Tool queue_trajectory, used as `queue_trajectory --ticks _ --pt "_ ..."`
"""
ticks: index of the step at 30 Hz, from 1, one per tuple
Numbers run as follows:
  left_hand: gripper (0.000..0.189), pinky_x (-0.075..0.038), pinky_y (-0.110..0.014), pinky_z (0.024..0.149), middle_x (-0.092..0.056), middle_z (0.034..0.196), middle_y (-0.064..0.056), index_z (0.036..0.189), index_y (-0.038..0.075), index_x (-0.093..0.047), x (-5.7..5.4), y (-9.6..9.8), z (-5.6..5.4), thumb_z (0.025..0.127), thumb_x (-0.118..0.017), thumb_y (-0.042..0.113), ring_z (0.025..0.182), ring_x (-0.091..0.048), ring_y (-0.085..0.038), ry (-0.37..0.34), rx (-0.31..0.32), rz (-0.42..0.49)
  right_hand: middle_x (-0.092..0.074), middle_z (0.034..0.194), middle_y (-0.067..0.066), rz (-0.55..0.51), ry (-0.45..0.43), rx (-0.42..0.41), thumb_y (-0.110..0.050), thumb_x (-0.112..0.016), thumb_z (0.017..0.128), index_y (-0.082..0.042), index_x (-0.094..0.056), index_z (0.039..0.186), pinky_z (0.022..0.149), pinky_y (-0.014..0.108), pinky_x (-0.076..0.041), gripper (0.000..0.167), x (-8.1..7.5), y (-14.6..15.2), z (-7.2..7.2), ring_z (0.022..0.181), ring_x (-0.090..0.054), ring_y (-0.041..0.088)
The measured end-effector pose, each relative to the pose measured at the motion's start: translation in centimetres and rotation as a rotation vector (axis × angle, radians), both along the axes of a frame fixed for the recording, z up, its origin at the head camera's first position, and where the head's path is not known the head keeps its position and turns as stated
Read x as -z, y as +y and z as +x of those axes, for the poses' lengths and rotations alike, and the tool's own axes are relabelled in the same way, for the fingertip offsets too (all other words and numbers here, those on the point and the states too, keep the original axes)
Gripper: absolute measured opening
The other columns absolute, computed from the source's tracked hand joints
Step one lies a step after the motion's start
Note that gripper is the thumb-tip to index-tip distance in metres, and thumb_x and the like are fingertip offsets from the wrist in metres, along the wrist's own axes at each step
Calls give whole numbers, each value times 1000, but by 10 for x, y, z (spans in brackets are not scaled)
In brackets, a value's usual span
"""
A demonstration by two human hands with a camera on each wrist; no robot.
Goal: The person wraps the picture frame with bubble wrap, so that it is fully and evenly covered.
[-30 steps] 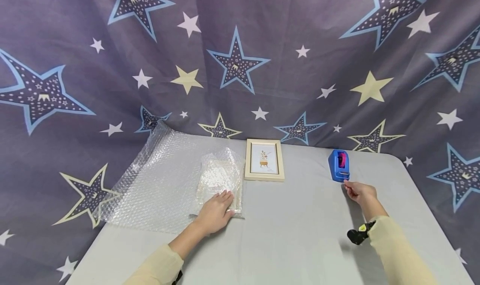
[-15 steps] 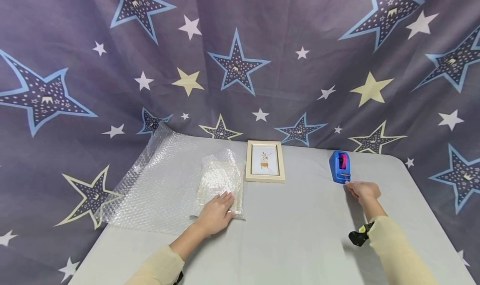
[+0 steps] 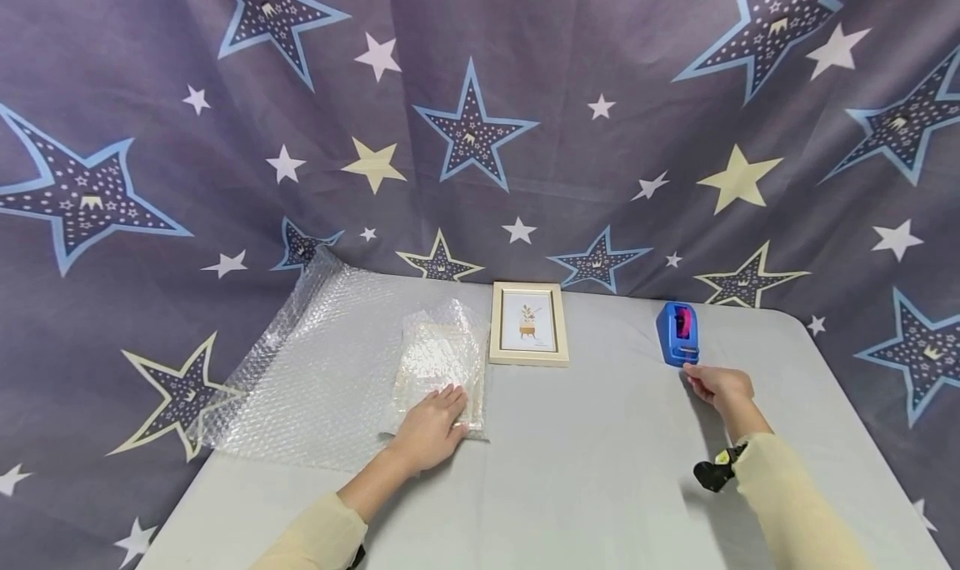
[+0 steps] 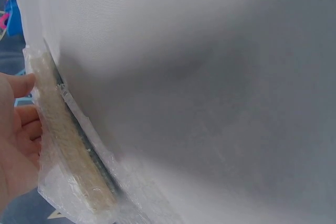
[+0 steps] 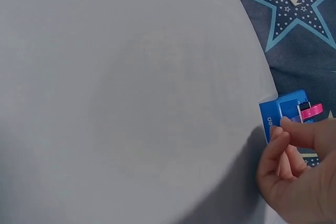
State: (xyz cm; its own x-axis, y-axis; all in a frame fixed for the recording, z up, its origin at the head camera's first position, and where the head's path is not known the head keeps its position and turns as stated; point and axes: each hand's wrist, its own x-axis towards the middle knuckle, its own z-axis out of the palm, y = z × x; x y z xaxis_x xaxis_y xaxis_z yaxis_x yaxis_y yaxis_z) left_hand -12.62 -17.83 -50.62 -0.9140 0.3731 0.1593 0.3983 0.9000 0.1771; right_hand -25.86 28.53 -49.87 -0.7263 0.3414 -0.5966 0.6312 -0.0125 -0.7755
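Observation:
In the head view, my left hand rests on the near part of a flat bundle wrapped in bubble wrap. Straight fingers lie on top, and the left wrist view shows the thumb at the edge of this wrapped bundle. On the right, a blue tape dispenser with a pink core stands near the back of the table. My right hand is at its front end, thumb and forefinger pinched together at the tape's end, the other fingers curled. The clear tape itself is too faint to make out in the right wrist view.
A loose sheet of bubble wrap spreads left from the bundle, its far corner against the star-patterned curtain. A picture frame in pale wood lies just right of the bundle. All are on a white-covered table.

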Motion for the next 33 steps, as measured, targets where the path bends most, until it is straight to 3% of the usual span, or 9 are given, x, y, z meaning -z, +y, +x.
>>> queue_trajectory --ticks 6,11,19,27,30,33 --pt "49 -42 -48 111 -59 134 -18 128 -4 -58 1 0 1 90 -61 27 130 -54 -34 6 6 -4 -58 51 -3 -7 -7 18 -5 -70 83 -7 -56 68 51 18 -55 21 -2 -1 -1 46 -58 5" --pt "49 -42 -48 111 -59 134 -18 128 -4 -58 0 0 -1 90 -61 27 129 -54 -35 20 13 1 -57 51 -4 39 -5 36 -8 -72 82 -3 -56 82 52 19 -57 17 -3 2 -3 47 -58 5" --pt "49 -41 -48 112 -59 135 -18 128 -4 -57 -3 0 -1 90 -61 27 130 -53 -34 2 2 1 -56 48 -11 166 35 -18 -14 -76 80 -2 -62 97 52 19 -56 24 1 3 2 47 -60 2" --pt "49 -42 -48 111 -59 134 -18 128 -4 -58 0 -1 0 90 -62 27 129 -54 -34 11 2 -2 -55 48 -11 147 77 -18 -10 -75 80 9 -60 116 55 21 -59 43 1 2 4 47 -60 2" --pt "50 -42 -48 111 -59 135 -17 128 -4 -58 1 -1 0 90 -62 28 130 -54 -34 10 0 -3 -55 48 -11 167 75 -27 -10 -75 81 9 -61 115 53 21 -58 42 1 3 4 47 -59 2" --pt "50 -42 -47 111 -59 135 -17 129 -3 -58 2 -1 0 90 -61 28 130 -54 -33 10 2 -4 -56 48 -12 172 89 -40 -9 -74 81 6 -66 105 53 20 -58 30 1 6 3 47 -60 2"
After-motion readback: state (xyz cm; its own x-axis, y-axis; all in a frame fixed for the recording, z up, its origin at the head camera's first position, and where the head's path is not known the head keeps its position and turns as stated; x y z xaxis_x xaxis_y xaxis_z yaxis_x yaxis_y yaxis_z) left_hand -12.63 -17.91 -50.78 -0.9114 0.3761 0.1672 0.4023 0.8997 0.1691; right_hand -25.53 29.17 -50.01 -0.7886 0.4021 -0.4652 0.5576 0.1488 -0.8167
